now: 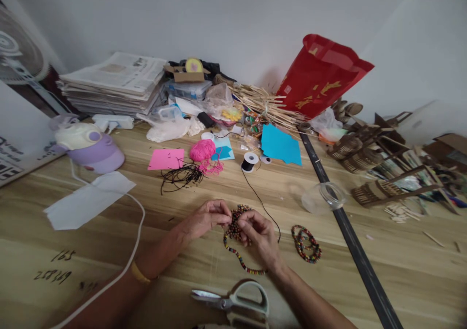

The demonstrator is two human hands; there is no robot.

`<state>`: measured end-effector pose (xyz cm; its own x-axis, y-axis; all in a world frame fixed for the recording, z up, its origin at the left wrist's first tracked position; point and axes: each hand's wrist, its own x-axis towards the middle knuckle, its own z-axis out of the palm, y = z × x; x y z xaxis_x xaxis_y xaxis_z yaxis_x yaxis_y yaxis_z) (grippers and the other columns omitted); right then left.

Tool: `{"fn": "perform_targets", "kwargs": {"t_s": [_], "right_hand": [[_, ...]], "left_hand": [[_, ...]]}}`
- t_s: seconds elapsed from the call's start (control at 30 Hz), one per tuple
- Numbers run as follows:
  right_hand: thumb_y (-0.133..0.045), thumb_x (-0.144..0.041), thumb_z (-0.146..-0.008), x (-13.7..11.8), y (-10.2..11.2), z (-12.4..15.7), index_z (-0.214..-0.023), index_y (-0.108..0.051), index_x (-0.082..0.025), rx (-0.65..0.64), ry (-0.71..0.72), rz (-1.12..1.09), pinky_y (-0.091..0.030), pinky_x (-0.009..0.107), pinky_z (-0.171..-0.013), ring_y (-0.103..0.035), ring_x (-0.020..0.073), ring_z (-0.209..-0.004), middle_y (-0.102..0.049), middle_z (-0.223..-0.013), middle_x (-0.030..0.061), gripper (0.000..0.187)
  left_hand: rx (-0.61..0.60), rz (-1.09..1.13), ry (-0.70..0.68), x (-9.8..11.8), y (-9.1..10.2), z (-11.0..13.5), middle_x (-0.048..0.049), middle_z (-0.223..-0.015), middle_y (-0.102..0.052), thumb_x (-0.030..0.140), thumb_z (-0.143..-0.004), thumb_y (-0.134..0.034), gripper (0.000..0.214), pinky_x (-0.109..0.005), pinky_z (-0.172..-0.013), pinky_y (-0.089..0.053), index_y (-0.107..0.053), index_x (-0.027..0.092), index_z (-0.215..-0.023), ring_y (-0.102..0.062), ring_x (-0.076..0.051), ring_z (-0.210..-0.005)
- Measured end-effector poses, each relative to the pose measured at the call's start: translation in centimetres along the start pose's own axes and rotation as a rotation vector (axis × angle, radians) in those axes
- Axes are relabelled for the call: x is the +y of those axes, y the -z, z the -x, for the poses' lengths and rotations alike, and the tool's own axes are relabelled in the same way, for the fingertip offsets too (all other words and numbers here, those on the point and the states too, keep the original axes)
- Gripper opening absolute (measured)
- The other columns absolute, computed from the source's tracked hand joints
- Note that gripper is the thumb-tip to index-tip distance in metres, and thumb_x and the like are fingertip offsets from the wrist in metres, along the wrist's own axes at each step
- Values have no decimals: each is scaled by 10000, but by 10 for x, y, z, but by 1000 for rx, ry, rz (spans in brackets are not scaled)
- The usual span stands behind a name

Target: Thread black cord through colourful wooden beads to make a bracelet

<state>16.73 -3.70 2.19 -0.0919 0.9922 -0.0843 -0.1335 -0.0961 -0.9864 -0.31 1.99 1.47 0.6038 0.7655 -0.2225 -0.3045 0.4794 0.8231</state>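
Note:
My left hand [210, 217] is closed in a pinch at the upper end of a string of small multicoloured beads [241, 260]. That string curves down over the wood and passes beside my right wrist. My right hand [260, 231] is also closed, thumb and forefinger together just right of the left fingertips; what it pinches is too small to make out. Under and between both hands lies a pile of loose beads [243, 210], partly covered by the fingers. Finished-looking bead loops [306, 244] lie to the right. Scissors [233, 300] rest nearest my body.
A spool of black cord [250, 162] stands beyond my hands, its cord trailing toward me. Behind are pink yarn [203, 150], black cords [181, 177] and blue paper [280, 144]. A clear plastic container [324, 197] stands right. A white cable [140, 222] crosses the left side.

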Motion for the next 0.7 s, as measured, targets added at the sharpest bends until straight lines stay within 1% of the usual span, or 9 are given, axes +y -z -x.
{"fn": "perform_targets", "kwargs": {"t_s": [0.1, 0.23, 0.3, 0.47, 0.6, 0.7], "right_hand": [[-718, -497, -729, 0, 0, -1, -728, -576, -157, 6, -34, -16, -351, 167, -383, -411, 56, -381, -501, -472, -55, 369], [-721, -509, -723, 3, -1, -2, -711, -569, -158, -15, -63, -40, -325, 160, -375, -388, 47, -374, -493, -468, -61, 383], [-722, -513, -719, 4, -1, -2, -709, -567, -159, -23, -77, -45, -316, 158, -368, -379, 44, -370, -489, -465, -65, 387], [-716, -517, -726, 7, -1, -2, -724, -567, -161, -42, -91, -38, -321, 158, -363, -378, 43, -361, -490, -464, -65, 386], [-721, -499, -728, 11, -1, -3, -724, -568, -163, -51, -77, -51, -326, 157, -354, -390, 42, -366, -496, -502, -60, 369], [-751, -469, -701, 13, -2, -3, -771, -572, -171, -37, -72, -74, -326, 151, -347, -395, 39, -371, -499, -544, -65, 355]], "left_hand": [[38, -67, -60, -1, -1, 0, 14, -634, -637, 171, -594, -779, 163, -207, -600, -403, -638, 123, -660, -541, -84, -587], [32, -101, -144, -4, -3, 0, -35, -828, -706, 167, -626, -769, 165, -268, -747, -459, -623, 133, -695, -624, -144, -774], [24, -119, -174, -5, -4, 0, -53, -870, -715, 174, -636, -771, 174, -291, -782, -467, -615, 134, -700, -636, -163, -821], [60, -237, -224, -5, -5, 1, -42, -780, -705, 207, -656, -770, 166, -274, -745, -467, -633, 129, -711, -628, -152, -753], [122, -322, -232, -4, -7, 2, -26, -716, -673, 230, -652, -770, 177, -252, -694, -454, -638, 125, -707, -602, -140, -695], [155, -350, -226, -5, -6, 1, -13, -688, -652, 234, -648, -768, 182, -241, -665, -441, -633, 124, -704, -578, -128, -662]]}}
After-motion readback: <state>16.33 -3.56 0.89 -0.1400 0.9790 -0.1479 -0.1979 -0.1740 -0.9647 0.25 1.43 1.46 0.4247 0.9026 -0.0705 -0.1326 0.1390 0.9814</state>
